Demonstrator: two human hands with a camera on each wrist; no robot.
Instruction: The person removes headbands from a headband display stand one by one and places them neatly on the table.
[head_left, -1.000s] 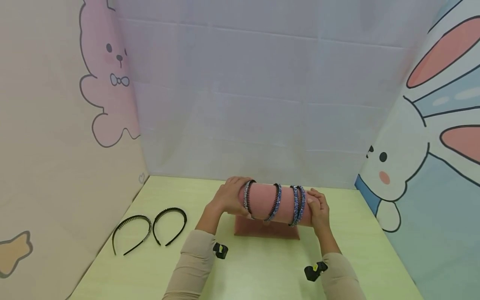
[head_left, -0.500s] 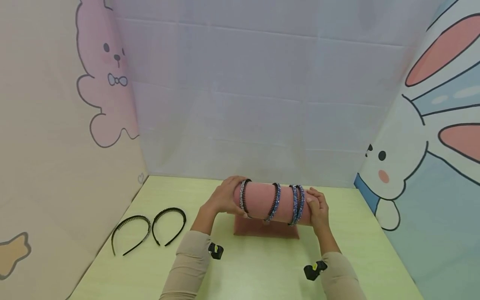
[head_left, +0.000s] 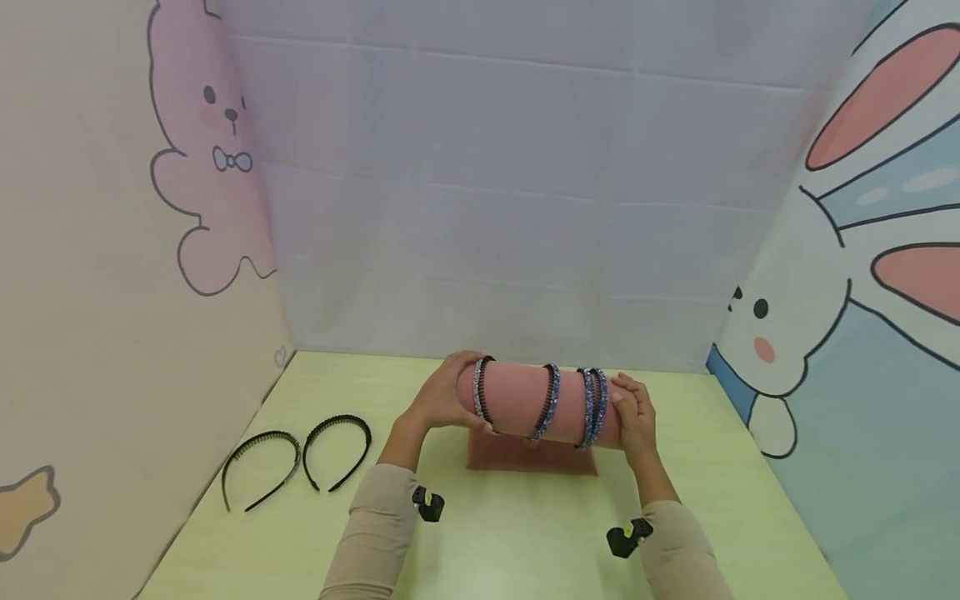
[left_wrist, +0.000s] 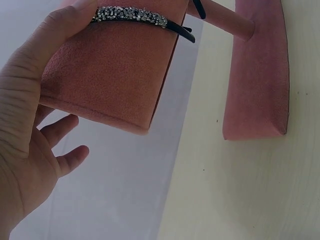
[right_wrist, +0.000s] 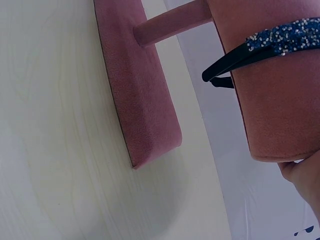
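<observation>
A pink velvety headband stand (head_left: 517, 404), a horizontal roll on a post and flat base (head_left: 531, 457), stands at the table's back. At its left end my left hand (head_left: 438, 398) grips a silver glittery headband (head_left: 478, 390); the left wrist view has the thumb (left_wrist: 60, 30) on its sparkly band and the other fingers behind the roll. My right hand (head_left: 636, 425) holds the roll's right end, thumb in front; only part of it shows in the right wrist view. One blue glittery headband (head_left: 551, 404) sits mid-roll and two blue headbands (head_left: 592, 408) near the right end.
Two black toothed headbands (head_left: 262, 467) (head_left: 337, 450) lie side by side on the pale table (head_left: 510, 542) at the left. A white sheet (head_left: 480, 183) hangs behind, with cartoon-printed walls on either side.
My left hand has slid the silver headband leftward along the roll, close to its end. The right hand keeps its hold on the other end, and the blue headbands stay in place.
</observation>
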